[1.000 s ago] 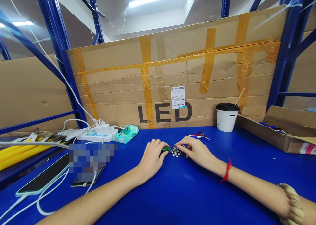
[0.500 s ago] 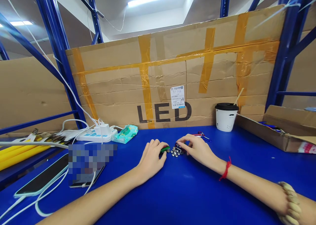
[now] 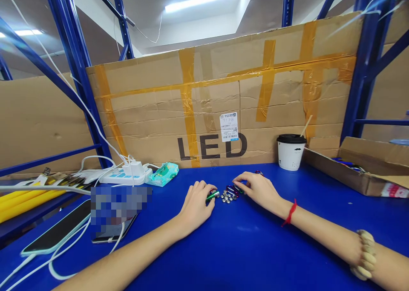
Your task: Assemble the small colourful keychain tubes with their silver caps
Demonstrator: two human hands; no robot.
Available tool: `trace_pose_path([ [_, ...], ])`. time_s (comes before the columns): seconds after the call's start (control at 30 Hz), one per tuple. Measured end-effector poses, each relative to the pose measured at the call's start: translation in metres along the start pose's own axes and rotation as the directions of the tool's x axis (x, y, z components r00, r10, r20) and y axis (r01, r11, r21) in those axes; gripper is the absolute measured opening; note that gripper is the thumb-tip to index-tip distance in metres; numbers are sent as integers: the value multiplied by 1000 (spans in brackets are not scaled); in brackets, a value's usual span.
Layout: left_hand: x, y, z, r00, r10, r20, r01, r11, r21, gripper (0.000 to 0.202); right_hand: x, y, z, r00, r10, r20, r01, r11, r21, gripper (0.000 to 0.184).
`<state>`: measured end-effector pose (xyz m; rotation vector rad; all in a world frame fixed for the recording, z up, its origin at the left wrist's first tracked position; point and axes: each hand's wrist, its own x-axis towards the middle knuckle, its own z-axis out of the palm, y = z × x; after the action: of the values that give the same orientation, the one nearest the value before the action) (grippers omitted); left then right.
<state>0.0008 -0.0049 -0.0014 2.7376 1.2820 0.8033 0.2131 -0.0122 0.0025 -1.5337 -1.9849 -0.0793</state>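
Observation:
My left hand [image 3: 196, 206] rests on the table with its fingers curled round a small green metal tube [image 3: 212, 195] that has a silver end; a bit of red shows just behind it. Opposite, my right hand [image 3: 260, 191] is bent over a group of small tubes, with a dark one [image 3: 238, 189] between thumb and forefinger. A purple tube [image 3: 230, 190] lies by those fingertips. Between the hands several small round silver pieces [image 3: 227, 198] are heaped on the blue table [image 3: 249, 248]. Part of another small item [image 3: 259, 172] shows behind my right hand.
A lidded paper cup [image 3: 290, 152] with a stick stands at the back right beside an open cardboard box [image 3: 367, 176]. On the left are a power strip [image 3: 123, 176], a teal packet [image 3: 163, 174], a phone [image 3: 57, 229] and white cables. A cardboard wall [image 3: 153, 125] closes off the back.
The green tube in my left hand has turned, so its silver end shows more. My right hand has shifted slightly, uncovering more of the purple and dark tubes, and now hides most of the items behind it.

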Motion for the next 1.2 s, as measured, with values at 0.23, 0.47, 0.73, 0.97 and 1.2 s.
trace_pose_path([
  [0.23, 0, 2, -1, 1000, -20, -23, 20, 1000, 8, 22, 0, -8, 3, 986, -163, 27, 153, 961, 230, 22],
  [0.47, -1, 3, -1, 999, -39, -37, 39, 999, -12, 19, -3, -10, 2, 962, -268, 47, 249, 938, 243, 21],
  [0.73, 0, 4, -2, 999, -27, -34, 26, 999, -33, 17, -3, -10, 2, 960, -258, 105, 233, 950, 207, 15],
  [0.97, 0, 4, -1, 999, -20, -30, 18, 999, -42, 17, -3, -11, 1, 968, -233, 92, 213, 959, 184, 17],
  [1.2, -1, 4, -1, 999, 22, -34, -24, 997, -67, 17, -3, -11, 2, 963, -256, 81, 235, 950, 207, 18],
])
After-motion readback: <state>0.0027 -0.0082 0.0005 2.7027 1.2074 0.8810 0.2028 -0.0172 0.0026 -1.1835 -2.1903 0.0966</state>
